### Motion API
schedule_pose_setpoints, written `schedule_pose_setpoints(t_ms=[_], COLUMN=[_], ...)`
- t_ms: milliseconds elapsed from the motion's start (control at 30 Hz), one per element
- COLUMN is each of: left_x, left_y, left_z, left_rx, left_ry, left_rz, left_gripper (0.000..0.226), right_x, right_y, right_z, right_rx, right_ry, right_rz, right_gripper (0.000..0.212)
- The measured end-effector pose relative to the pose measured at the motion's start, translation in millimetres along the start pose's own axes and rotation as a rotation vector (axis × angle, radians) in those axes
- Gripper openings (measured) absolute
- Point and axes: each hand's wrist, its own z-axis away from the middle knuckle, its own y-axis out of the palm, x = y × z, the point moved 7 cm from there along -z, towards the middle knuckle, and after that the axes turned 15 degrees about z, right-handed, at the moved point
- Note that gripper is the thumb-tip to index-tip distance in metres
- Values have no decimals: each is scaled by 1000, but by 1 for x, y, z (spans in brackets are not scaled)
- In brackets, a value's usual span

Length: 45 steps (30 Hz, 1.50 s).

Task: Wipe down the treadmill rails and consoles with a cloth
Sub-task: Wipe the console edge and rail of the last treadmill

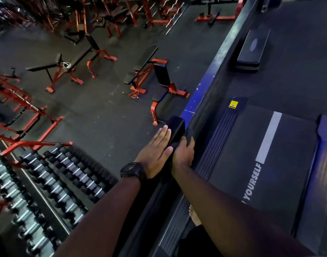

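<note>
left hand (pixel 155 151) touches rail (pixel 176 127) (right hand (pixel 184 155) grips cloth (pixel 189 136))

- A gym is shown.
- Red weight benches (pixel 146 57) are set out on a dark floor (pixel 110 112).
- Dumbbells (pixel 77 173) are lined up in rows.
- A treadmill belt (pixel 292 149) is seen.

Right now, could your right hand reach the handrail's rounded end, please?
Probably yes: the right hand grips the cloth on the handrail just short of its end, with nothing between; the left hand lies alongside.
</note>
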Motion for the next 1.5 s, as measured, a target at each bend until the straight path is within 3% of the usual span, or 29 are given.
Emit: schedule_pose_setpoints(t_ms=[67,200,367,533,700,833,867,933,1033,1067,1167,1233,1400,1500], left_x=[1,1,1,3,1,6,8,8,3,3,6,6,8,9], left_y=[0,-2,1,0,1,-2,-2,-1,1,1,1,0,4,3], left_z=[1,3,11,11,17,19,20,25,30,32,35,38,47,51], left_rx=[0,-13,-13,-36,-34,-76,-80,-76,-74,-74,-86,-95,-101,-113], left_ry=[-9,-1,13,1,0,-2,-18,-37,-34,-41,-49,-50,-69,-64], left_rz=[5,44,12,23,4,69,88,91,75,73,80,92,51,64], left_gripper=[62,67,72,74,75,72,72,74,74,74,72,72,72,70], right_x=[-3,26,-11,22,-8,18,23,19,-13,-18,3,19,-22,-2], right_y=[1,-6,4,-4,3,-3,-2,0,4,6,2,0,6,3], right_z=[13,25,-2,25,5,40,37,18,10,17,39,32,25,48], right_rx=[22,-47,57,-71,19,-49,-62,-67,12,44,17,-32,38,23], right_ry=[-29,-356,63,-335,34,-382,-413,-320,-19,-15,-325,-400,-59,-395], right_rz=[35,32,-10,45,34,84,72,29,29,67,80,28,77,100], right_gripper=[44,47,47,48,45,54,55,55,51,52,59,55,52,58])
